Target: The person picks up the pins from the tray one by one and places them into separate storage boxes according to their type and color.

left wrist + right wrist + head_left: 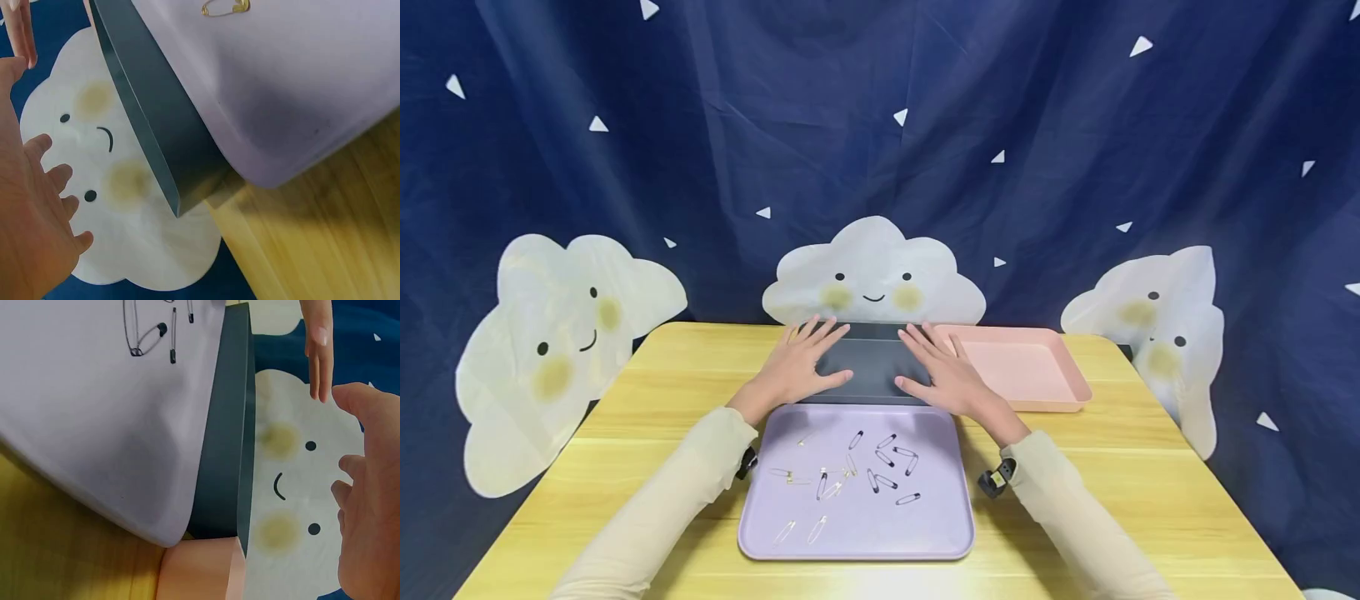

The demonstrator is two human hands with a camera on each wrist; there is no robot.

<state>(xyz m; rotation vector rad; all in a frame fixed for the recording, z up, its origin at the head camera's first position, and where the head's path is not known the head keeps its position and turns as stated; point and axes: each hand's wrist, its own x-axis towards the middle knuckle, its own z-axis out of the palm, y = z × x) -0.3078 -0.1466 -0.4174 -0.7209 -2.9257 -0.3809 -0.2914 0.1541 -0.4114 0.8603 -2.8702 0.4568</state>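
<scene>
On our left, the left hand (pixel 793 367) hangs over the near-left end of the grey tray (pixel 876 367), fingers spread wide and holding nothing. In front of that tray sits the purple tray (pixel 917 533), with gold safety pins (pixel 817 529) scattered on its left half and dark safety pins (pixel 872 481) mostly to their right; one dark pin lies among the gold. Farther right, the right hand (pixel 951 379) is just as wide and empty, between the grey tray and the pink tray (pixel 1022 367). The step seems to us a simple open hold, so we do best with level palms, loose wrists and fingertips clear of the rims, since a knock could scatter the pins. The head view alone gives us the whole spread of pins and the backs of both hands. The wrist views show the inner side of each hand, bare, and the grey tray's upright wall. The right one also catches dark pins meeting in a V; whether they are open or merely touching, we cannot tell.
</scene>
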